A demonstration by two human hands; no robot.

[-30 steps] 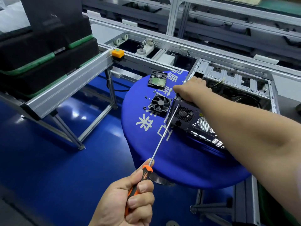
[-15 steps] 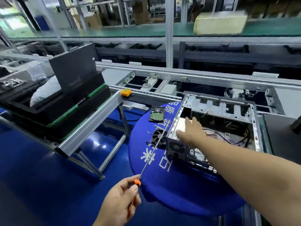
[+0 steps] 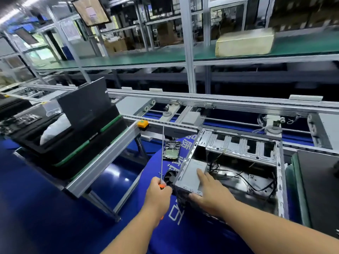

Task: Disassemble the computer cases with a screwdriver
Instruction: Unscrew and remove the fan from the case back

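Gripped in the left hand (image 3: 158, 196) is the orange handle of the screwdriver (image 3: 162, 158); the fingers are curled tight around it, and the long thin metal shaft points almost straight up, away from the person. The shaft passes in front of the blue cloth (image 3: 156, 171) and its tip does not touch any part.

The right hand (image 3: 211, 192) lies on the grey power supply box (image 3: 190, 177), which sits in the near left corner of the open computer case (image 3: 244, 167). The fingers are nearly straight and pressed flat on the top of the box, while the thumb goes down over its near edge. The case lies on its side on the round table with the blue cloth, and black cables are visible inside it.

On the cloth, left of the case, a hard drive (image 3: 171, 150) lies with its circuit board up. A black fan (image 3: 169, 177) is just beside the case corner, partly hidden by the left hand, and some small screws (image 3: 168, 165) are between the two
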